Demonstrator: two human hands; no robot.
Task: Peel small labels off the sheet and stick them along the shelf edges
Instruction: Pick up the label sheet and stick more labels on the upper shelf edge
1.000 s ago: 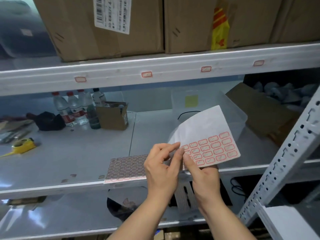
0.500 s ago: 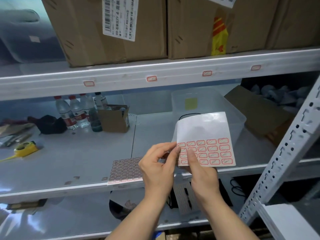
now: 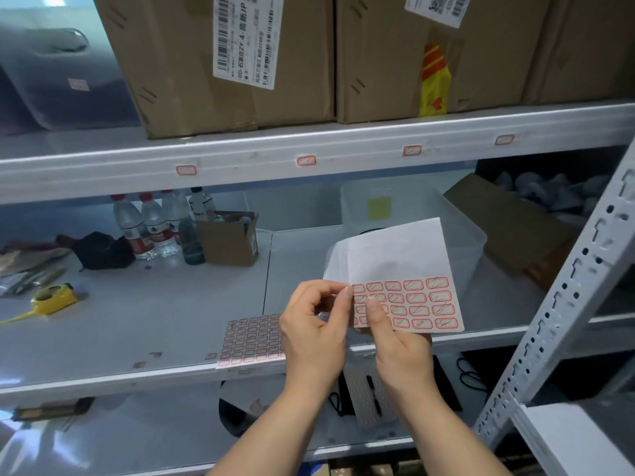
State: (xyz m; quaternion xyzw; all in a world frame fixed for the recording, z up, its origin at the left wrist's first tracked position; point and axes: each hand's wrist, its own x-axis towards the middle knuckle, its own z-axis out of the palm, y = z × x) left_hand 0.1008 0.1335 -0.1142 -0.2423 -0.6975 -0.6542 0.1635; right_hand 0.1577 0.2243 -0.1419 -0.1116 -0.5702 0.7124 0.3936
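A white label sheet [image 3: 405,269] with rows of red-bordered labels along its lower part is held up in front of the middle shelf. My right hand [image 3: 398,348] grips its lower left corner, thumb on the labels. My left hand [image 3: 316,324] pinches at the sheet's left edge with thumb and forefinger. Whether a label has come free there is hidden by the fingers. A second sheet of labels [image 3: 252,338] lies flat on the middle shelf, left of my hands. The upper shelf edge [image 3: 343,173] carries several stuck labels, among them one label [image 3: 306,160] near the middle.
Cardboard boxes [image 3: 223,63] fill the upper shelf. On the middle shelf stand water bottles [image 3: 151,225], a small open carton [image 3: 228,238], a clear plastic tub [image 3: 412,214], a black pouch [image 3: 103,250] and a yellow tape measure [image 3: 55,297]. A perforated grey upright [image 3: 563,304] slants at right.
The held sheet has tilted a little and its blank top part shows more. My left fingers have shifted along the sheet's left edge. The view has moved slightly closer to the shelf.
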